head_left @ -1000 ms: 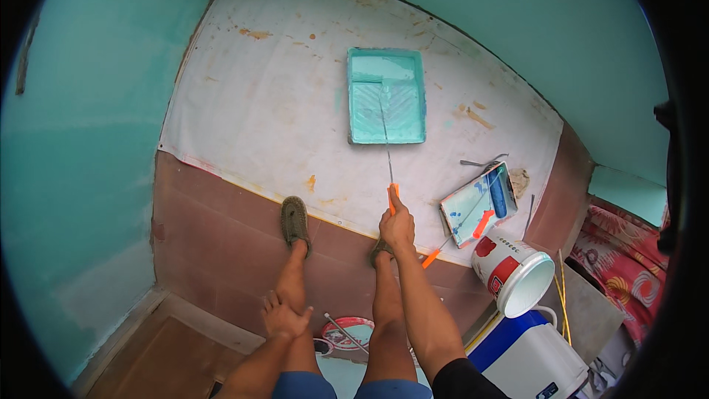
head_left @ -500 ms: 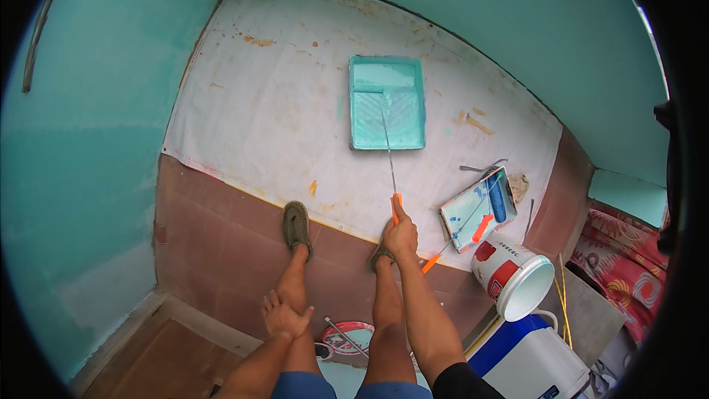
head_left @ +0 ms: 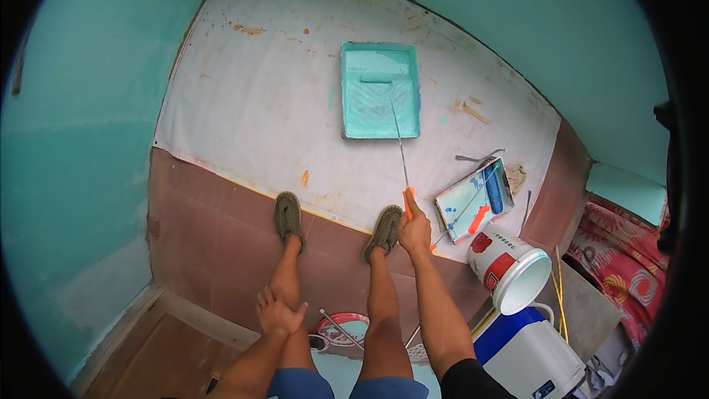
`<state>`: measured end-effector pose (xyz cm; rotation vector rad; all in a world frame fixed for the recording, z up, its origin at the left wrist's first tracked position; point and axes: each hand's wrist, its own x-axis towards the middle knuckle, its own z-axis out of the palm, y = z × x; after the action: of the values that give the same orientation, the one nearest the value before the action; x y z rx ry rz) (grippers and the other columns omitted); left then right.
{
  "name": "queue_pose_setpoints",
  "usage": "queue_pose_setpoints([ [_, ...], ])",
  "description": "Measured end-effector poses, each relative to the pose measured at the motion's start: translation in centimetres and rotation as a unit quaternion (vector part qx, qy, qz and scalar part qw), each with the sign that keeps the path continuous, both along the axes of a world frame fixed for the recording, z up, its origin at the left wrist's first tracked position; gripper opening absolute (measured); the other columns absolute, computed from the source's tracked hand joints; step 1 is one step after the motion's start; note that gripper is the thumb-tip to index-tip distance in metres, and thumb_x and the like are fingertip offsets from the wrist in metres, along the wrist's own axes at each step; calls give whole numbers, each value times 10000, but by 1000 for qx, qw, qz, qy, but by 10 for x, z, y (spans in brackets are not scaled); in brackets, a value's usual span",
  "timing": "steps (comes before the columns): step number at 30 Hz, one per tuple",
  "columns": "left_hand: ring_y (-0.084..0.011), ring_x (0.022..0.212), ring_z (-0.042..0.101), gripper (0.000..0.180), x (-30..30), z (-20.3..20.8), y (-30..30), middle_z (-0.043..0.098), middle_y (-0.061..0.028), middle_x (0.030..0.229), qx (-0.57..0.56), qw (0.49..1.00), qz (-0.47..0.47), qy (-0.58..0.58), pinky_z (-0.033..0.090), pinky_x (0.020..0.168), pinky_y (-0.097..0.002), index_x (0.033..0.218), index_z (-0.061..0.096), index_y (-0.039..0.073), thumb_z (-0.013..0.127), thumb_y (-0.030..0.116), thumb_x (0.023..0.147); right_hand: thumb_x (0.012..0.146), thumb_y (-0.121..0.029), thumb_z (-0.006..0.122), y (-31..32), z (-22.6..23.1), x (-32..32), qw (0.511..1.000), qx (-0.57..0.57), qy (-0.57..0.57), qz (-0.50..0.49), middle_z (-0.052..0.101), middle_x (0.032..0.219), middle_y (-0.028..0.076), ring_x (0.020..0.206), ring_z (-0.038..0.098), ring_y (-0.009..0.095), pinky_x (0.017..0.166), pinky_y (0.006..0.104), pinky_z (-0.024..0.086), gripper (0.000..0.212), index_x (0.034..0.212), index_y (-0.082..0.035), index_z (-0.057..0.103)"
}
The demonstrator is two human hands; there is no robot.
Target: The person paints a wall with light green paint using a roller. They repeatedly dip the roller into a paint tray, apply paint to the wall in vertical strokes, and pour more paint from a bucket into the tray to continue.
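Note:
My right hand (head_left: 415,232) is wrapped round the orange handle of a long-wired paint roller (head_left: 402,149). The roller's small head lies across the sloped, ribbed part of a teal paint tray (head_left: 344,107), just below the pool of paint. Wet teal paint coats the tray's inside. My left hand (head_left: 280,316) rests on my left knee, fingers spread, with nothing in it.
A stained white drop cloth (head_left: 244,103) covers the tiled floor (head_left: 214,210). To the right are a second tray with a blue roller (head_left: 493,191), a white bucket (head_left: 523,281) on its side and a blue-and-white box (head_left: 528,358). Teal walls (head_left: 81,103) rise around.
My right hand and the roller have shifted right, and the roller head now sits nearer the tray's middle. My left hand stays on my knee. The whole view has moved slightly.

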<state>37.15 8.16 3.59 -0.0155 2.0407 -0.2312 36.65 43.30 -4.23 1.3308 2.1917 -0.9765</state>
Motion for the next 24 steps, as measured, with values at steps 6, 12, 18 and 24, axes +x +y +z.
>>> queue_pose_setpoints([
  [6, -379, 1438, 192, 954, -8, 4, 11, 272, -213, 1524, -5, 1000, -5, -10, 192, 1163, -458, 1435, 373, -22, 611, 623, 773, 832, -40, 489, -9, 16, 19, 999, -36, -16, -13, 666, 977, 267, 848, 661, 417, 770, 449, 510, 684, 1470, -266, 392],
  [12, -376, 1439, 194, 928, -9, 4, 12, 261, -214, 1531, -4, 1000, -8, -1, 202, 1158, -460, 1411, 410, -24, 609, 621, 774, 834, -34, 493, -31, 25, 42, 1000, -22, -14, 0, 667, 1017, 254, 897, 660, 412, 809, 439, 508, 703, 1483, -272, 364],
  [18, -376, 1440, 193, 939, -12, 6, 10, 255, -214, 1535, -10, 1000, -19, 1, 206, 1154, -462, 1401, 423, -41, 608, 628, 770, 849, -83, 501, -17, 1, -7, 998, -46, -25, -47, 664, 979, 259, 908, 651, 419, 821, 473, 498, 663, 1467, -294, 384],
  [24, -385, 1434, 209, 936, -9, 1, 14, 261, -216, 1532, -14, 1000, -17, -1, 198, 1161, -485, 1425, 404, 17, 605, 647, 763, 864, -109, 494, -54, 37, 48, 998, -53, 10, -23, 658, 990, 268, 914, 644, 433, 825, 495, 496, 631, 1462, -284, 393],
])
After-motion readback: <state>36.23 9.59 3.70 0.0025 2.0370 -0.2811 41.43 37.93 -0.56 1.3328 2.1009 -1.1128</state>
